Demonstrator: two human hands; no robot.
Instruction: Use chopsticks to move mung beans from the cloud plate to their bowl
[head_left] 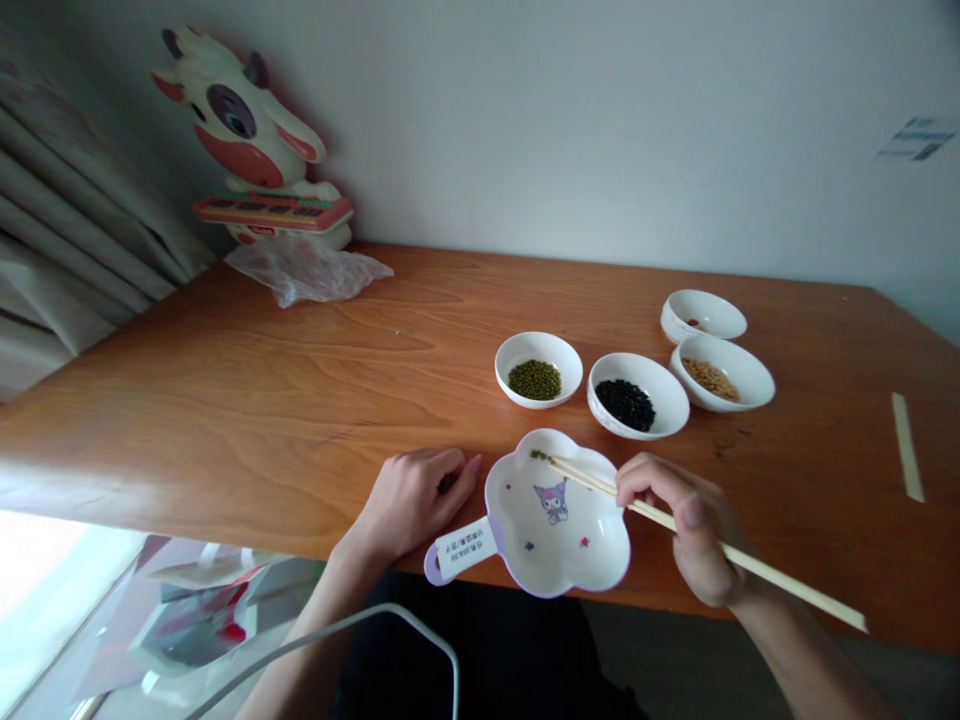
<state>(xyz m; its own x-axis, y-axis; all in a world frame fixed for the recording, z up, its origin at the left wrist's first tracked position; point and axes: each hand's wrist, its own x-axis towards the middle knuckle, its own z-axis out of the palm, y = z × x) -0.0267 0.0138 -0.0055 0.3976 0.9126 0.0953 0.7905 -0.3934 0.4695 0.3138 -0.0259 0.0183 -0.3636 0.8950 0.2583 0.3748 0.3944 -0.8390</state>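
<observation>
My right hand (694, 525) is closed round a pair of pale wooden chopsticks (757, 568). Their tips are inside a white flower-shaped dish (555, 565) with a lilac rim, beside a few mung beans (538, 455) near its far edge. A cartoon figure is printed on the dish's bottom, and a white label (466, 548) with printed characters covers much of its handle. Just left of the dish, my left hand (420, 495) rests on the table with fingers loosely curled; nothing shows in it. Beyond the dish stands a white bowl of mung beans (535, 380).
Right of that bowl are a bowl of black beans (626, 403), a bowl of tan nuts or beans (710, 378) and a bowl with a few reddish pieces (705, 315). A cow toy keyboard (274, 210) and clear plastic bag (311, 272) sit far left. A cable (337, 625) crosses below.
</observation>
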